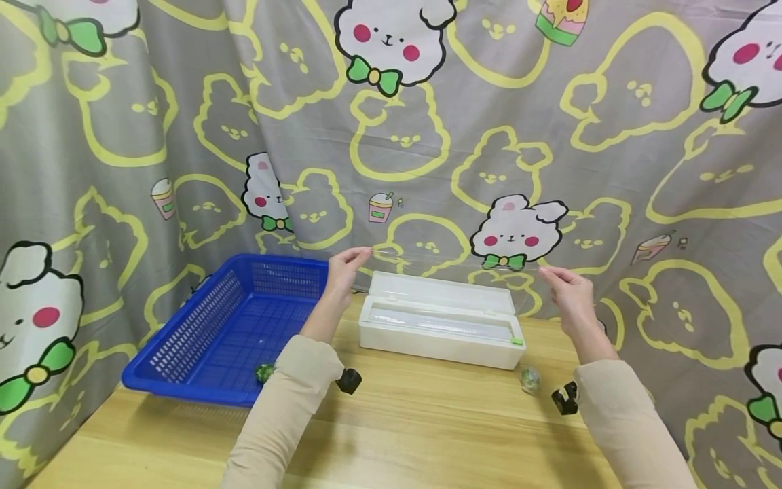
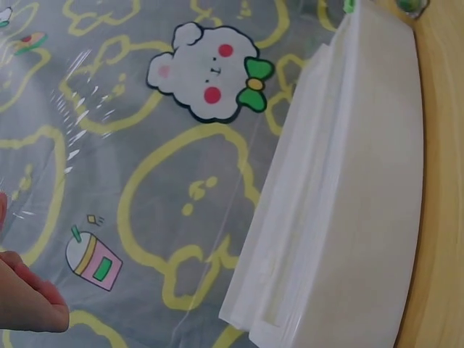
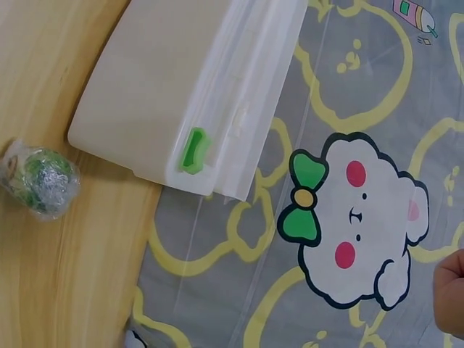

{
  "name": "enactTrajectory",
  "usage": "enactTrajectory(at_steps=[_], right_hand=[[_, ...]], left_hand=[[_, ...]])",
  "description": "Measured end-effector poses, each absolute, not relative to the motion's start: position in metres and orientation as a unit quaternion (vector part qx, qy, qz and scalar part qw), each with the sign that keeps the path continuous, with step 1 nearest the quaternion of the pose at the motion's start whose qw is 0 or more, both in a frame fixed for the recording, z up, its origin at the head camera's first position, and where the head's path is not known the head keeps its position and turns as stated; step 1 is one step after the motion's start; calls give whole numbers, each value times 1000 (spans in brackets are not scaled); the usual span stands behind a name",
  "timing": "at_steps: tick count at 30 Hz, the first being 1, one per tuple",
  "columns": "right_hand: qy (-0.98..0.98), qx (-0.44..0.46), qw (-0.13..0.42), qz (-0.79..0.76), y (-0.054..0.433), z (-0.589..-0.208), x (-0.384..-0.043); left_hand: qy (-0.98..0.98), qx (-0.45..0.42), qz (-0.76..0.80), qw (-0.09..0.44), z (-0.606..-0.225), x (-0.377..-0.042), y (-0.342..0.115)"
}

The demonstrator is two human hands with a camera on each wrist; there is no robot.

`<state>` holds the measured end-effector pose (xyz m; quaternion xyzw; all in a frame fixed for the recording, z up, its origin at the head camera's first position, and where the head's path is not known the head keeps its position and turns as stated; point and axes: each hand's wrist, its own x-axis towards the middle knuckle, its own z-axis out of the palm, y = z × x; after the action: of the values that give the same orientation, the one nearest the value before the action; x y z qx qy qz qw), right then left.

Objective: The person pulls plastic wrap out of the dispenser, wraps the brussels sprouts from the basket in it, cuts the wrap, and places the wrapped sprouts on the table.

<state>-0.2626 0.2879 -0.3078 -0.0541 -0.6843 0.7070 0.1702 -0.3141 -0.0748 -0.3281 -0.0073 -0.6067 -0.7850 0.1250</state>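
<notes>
A sheet of clear cling film (image 1: 455, 263) stretches between my two raised hands, its shine showing in the left wrist view. My left hand (image 1: 345, 268) pinches one upper corner between thumb and fingers. At the opposite corner my right hand (image 1: 573, 292) pinches the film too. Below and between them stands a long white cling film dispenser (image 1: 440, 345) with its lid (image 1: 442, 292) tipped back and a roll inside. A green slide cutter (image 3: 194, 151) sits at the dispenser's right end.
A small green item in clear wrap (image 3: 42, 180) lies by the dispenser's right front corner. On the left stands a blue plastic basket (image 1: 195, 390), with a green item (image 1: 264, 372) partly hidden by my left sleeve. A patterned curtain (image 1: 415, 149) hangs behind the wooden table (image 1: 415, 435).
</notes>
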Motion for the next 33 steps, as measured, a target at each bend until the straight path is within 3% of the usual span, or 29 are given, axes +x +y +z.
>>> enactTrajectory(at_steps=[16,25,33], right_hand=[[-690,-33,198,696,290,-298,-256],[-699,-38,174,693,293,-292,-252],[-685,-26,187,704,294,-288,-253]], left_hand=[[-609,-37,-784,113,-314,-306,-75],[-603,-41,-788,116,-310,-305,-75],[-592,-51,-795,120,-307,-305,-76]])
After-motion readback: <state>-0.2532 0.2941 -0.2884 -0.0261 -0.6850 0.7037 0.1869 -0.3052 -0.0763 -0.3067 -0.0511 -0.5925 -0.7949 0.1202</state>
